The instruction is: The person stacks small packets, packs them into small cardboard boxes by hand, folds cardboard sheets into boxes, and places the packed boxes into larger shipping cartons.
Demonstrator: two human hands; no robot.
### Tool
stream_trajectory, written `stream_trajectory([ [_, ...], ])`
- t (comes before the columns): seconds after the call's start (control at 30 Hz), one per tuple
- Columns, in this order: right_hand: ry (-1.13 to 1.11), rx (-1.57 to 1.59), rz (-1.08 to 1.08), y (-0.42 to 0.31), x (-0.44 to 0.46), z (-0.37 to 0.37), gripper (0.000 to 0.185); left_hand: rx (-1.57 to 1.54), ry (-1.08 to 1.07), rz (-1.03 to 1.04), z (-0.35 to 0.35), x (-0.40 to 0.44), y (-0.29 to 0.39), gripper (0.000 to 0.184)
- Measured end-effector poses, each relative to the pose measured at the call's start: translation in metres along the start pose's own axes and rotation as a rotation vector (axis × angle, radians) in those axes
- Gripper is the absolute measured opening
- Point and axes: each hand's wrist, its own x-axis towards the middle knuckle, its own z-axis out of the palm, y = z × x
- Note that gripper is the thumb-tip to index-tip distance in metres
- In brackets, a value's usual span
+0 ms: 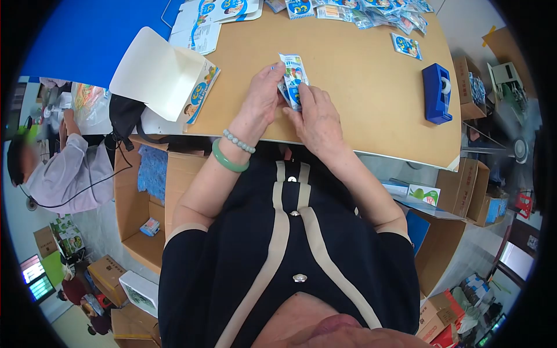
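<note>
My left hand [266, 93], with a beaded bracelet and a green bangle on its wrist, is closed on the left edge of some small blue-and-white printed packets [294, 72]. From the right, my right hand [320, 119] grips their lower end with fingers and thumb. The packets stand together above the front part of the tan table [360, 98]; how many there are I cannot tell. To the left lies an open white carton [156, 75] with a printed side and its flap raised. A single packet [406, 46] lies at the right.
A pile of similar packets [389, 13] and flattened printed cartons [200, 35] lie at the far edge. A blue tape dispenser [436, 95] stands on the right. Below left is a cardboard box [142, 232]; another person [72, 168] sits at the left.
</note>
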Motion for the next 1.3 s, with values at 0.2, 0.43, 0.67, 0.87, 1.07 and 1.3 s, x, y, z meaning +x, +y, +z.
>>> stream_trajectory([
  [0.2,-0.060,0.074,0.198,0.009,0.008,-0.003,0.037,0.143,0.021,0.067,-0.007,0.015,0.007,0.028],
  [0.43,-0.121,-0.142,0.190,-0.003,0.017,0.004,0.036,0.201,0.114,0.095,0.003,0.031,0.011,0.025],
  [0.67,-0.021,-0.191,0.005,0.001,0.007,0.014,0.049,0.092,0.002,0.072,-0.002,0.019,0.013,0.021],
  [0.87,0.004,-0.146,-0.129,-0.007,0.010,0.022,0.056,0.115,0.093,0.119,-0.017,0.001,0.015,0.023],
  [1.07,-0.306,0.038,-0.157,0.013,0.058,0.007,0.053,0.240,0.212,0.259,-0.040,0.004,0.028,0.038],
  [1.3,-0.075,-0.582,0.183,0.135,0.213,0.012,0.043,0.200,0.197,0.209,-0.049,0.002,0.032,0.041],
])
